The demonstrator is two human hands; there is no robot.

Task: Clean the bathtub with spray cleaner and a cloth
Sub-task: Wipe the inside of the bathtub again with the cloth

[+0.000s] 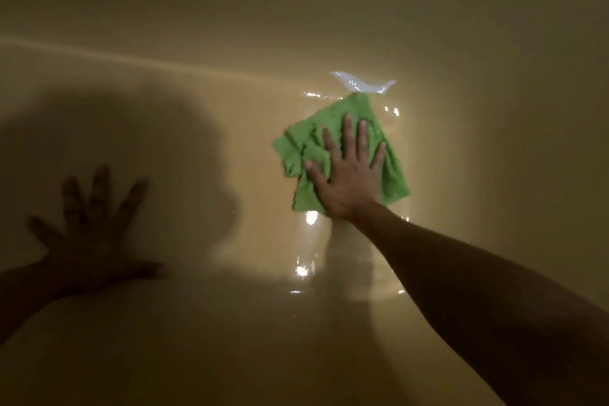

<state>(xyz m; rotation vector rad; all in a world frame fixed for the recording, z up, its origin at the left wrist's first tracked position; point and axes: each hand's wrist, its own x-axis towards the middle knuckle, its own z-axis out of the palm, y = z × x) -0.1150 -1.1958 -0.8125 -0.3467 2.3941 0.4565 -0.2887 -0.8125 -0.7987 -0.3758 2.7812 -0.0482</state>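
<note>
1. pressing flat: the right hand (346,175) lies palm-down on a crumpled bright green microfibre cloth (393,175). its fingers (347,135) are straight and spread and curl round nothing, so the cloth is held only by pressure against the smooth beige bathtub surface (461,43).
2. position of the cloth: it sits right of centre in the lit part of the tub, directly under the palm. green cloth shows beyond the hand on the left, at the top and on the right, and the wrist covers its lower edge.
3. axis: the cloth lies as a tilted diamond. its upper corner touches a bright white wet patch (359,84), and more wet glints (303,269) run down the frame below the wrist. the wet band therefore runs up and down, in line with the fingers.
4. relation governing the coming move: unwiped wet film lies just past the fingertips and also back towards the forearm. a stroke along the fingers' own direction would probably cover it, while a sideways stroke would leave the band.
5. other hand: the left hand (89,241) rests splayed and flat on the tub in shadow, holding nothing. it is well apart from the cloth, apparently as a brace, so the right hand is the nearer and working one.
6. no spray bottle is in view.
</note>
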